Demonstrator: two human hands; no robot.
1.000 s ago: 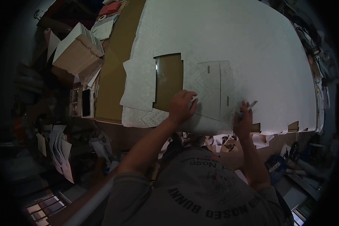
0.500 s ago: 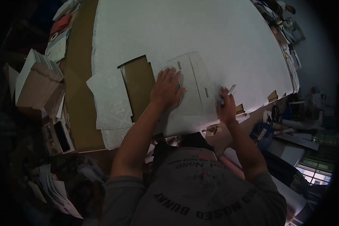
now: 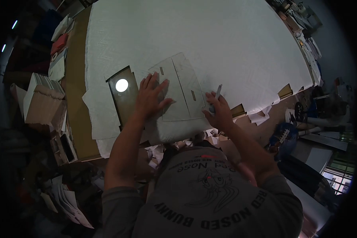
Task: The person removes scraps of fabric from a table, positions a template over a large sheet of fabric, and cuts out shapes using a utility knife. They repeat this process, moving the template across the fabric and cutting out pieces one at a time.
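A clear template (image 3: 182,85) with a long slit and two short slots lies on the white sheet material (image 3: 186,31). My left hand (image 3: 150,97) is pressed on the template's left part, its fingers spread. At the template's right edge, my right hand (image 3: 219,109) holds a slim pen-like tool (image 3: 218,92) that points up between the fingers. Left of my left hand, a cut-out opening (image 3: 125,95) shows the brown table surface, with a round bright reflection on it.
Stacked papers (image 3: 43,97) and a dark phone-like object (image 3: 67,147) are at the left edge. A brown table strip (image 3: 75,79) runs beside the sheet. Smaller cut-outs (image 3: 285,92) line the sheet's near right edge. A blue object (image 3: 282,135) lies at the right.
The view has shifted, so the sheet and template appear further left. My right hand has come closer to the template's right edge, with the tool still in it.
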